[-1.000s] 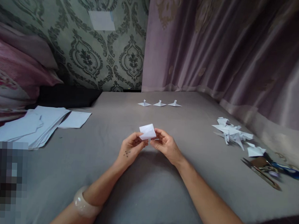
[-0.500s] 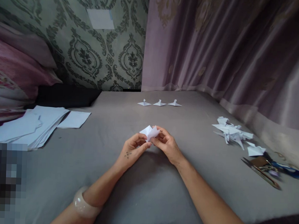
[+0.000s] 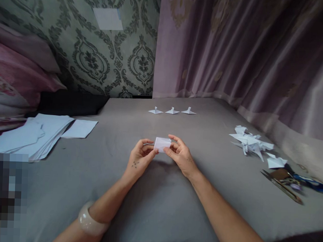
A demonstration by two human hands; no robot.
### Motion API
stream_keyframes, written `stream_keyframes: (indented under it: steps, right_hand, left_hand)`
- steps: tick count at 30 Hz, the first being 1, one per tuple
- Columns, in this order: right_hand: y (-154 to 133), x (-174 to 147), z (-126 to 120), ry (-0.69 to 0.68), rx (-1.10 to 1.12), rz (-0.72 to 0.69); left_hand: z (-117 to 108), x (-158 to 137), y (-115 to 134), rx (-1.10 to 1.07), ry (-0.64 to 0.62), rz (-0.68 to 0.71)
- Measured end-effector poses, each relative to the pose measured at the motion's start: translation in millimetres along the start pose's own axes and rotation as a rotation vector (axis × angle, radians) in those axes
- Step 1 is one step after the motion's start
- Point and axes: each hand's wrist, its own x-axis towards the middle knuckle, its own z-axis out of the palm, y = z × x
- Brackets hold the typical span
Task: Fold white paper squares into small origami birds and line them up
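Folded paper (image 3: 162,141) held crosswise

Held near the middle of the grey cloth-covered surface (image 3: 121,199), seemingly just above it, well short of three winged paper figures (image 3: 172,111) near the far edge. Lies directly between left hand (image 3: 140,156) and right hand (image 3: 181,157), with its long axis running from one to the other; overlapped further by the right. Gripped there with the thumb across the lower face, index finger raised near the upper right corner. Pinched by the left at the lower left corner, with fingers loosely curled, partly parted. Cannot tell exact finger contact behind.
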Motion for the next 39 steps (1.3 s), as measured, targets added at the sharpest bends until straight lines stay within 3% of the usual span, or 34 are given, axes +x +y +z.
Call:
stream_keyframes:
  steps: [3, 6, 11, 14, 18, 21, 25, 33, 39]
  right_hand:
    - [-2.8, -1.1, -1.1, -0.053, -0.067, 0.014]
    - [-3.4, -1.2, -1.6, -0.051, -0.178, -0.011]
    - [1.7, 0.3, -4.8, -0.01, -0.591, -0.358]
    - [4.9, -0.7, -7.1, -0.02, -0.935, -0.527]
    - [4.9, -4.6, -7.0, -0.105, -1.308, -0.577]
    - [3.3, -7.5, -7.7, -0.205, -1.388, -0.509]
    - [1.0, -9.2, -11.5, -0.238, -1.322, -0.417]
    - [5.6, -2.2, -13.3, -0.092, -1.082, -0.213]
    - [18.3, 3.8, -12.2, 0.011, -1.037, -0.194]
  left_hand:
    - [-0.9, -0.1, 0.7, 0.07, -0.04, 0.01]
    - [-4.1, -0.4, 1.8, 0.282, -0.08, 0.095]
    - [-13.1, -0.4, -1.5, 0.862, -0.07, 0.574]
    - [-15.6, 0.3, -4.9, 1.146, -0.147, 0.676]
    - [-15.7, 0.7, -8.0, 1.324, -0.26, 0.61]
    - [-17.2, 0.5, -11.3, 1.32, -0.323, 0.532]
    - [-20.7, 0.8, -17.1, 1.224, -0.326, 0.452]
    - [-18.5, 1.2, -18.8, 1.022, -0.16, 0.261]
    - [-15.8, 2.3, -21.8, 0.976, -0.081, 0.219]
